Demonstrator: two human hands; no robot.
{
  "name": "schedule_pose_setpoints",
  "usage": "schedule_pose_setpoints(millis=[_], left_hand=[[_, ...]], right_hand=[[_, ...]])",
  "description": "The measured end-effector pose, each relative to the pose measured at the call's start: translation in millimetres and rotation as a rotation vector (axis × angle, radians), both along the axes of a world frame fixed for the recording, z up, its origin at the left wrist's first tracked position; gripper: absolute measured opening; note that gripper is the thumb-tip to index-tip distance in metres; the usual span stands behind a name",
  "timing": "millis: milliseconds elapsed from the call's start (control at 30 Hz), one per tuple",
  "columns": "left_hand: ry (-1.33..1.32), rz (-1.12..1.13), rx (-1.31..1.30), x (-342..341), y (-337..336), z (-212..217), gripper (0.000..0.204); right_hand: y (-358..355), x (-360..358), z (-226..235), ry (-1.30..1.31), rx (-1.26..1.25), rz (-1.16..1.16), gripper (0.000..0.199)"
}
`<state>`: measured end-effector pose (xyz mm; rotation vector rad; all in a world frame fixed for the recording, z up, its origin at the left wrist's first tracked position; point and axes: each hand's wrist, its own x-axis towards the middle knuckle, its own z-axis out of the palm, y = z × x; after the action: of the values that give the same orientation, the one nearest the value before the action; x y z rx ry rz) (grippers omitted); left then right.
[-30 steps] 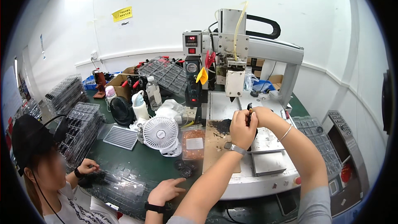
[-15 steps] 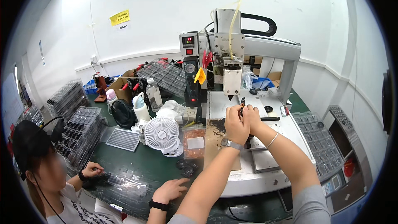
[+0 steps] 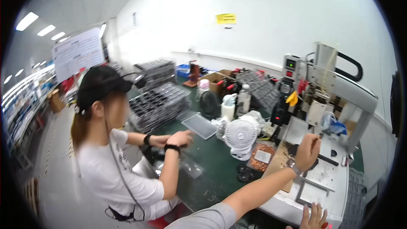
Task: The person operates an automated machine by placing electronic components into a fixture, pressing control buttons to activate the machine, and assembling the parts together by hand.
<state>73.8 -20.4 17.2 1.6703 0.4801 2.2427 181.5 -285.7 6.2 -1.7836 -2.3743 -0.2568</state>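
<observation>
A green-topped table carries a white desk fan, a clear bag of copper-coloured parts, a flat clear tray, stacks of black part trays, a white bottle, a cardboard box and a white gantry machine at its right end

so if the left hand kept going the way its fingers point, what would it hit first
Probably the white dispensing head hanging from the machine's gantry, just up and right of the left hand. Depth is unclear, so the fingers might pass in front of it.
</observation>
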Motion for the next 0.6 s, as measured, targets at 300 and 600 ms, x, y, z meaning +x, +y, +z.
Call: schedule_pose_setpoints(millis=[300,600], left_hand=[[0.228,0.543,-0.039,-184.2,-138.9,-12.5,0.014],[1.122,1.243,-0.98,-281.2,-184.1,-151.7,0.013]], right_hand=[[-2.4,37.6,-113.2,-0.003,0.096,-0.182,0.067],[6.5,41.2,-123.4,-0.155,0.368,-0.214,0.067]])
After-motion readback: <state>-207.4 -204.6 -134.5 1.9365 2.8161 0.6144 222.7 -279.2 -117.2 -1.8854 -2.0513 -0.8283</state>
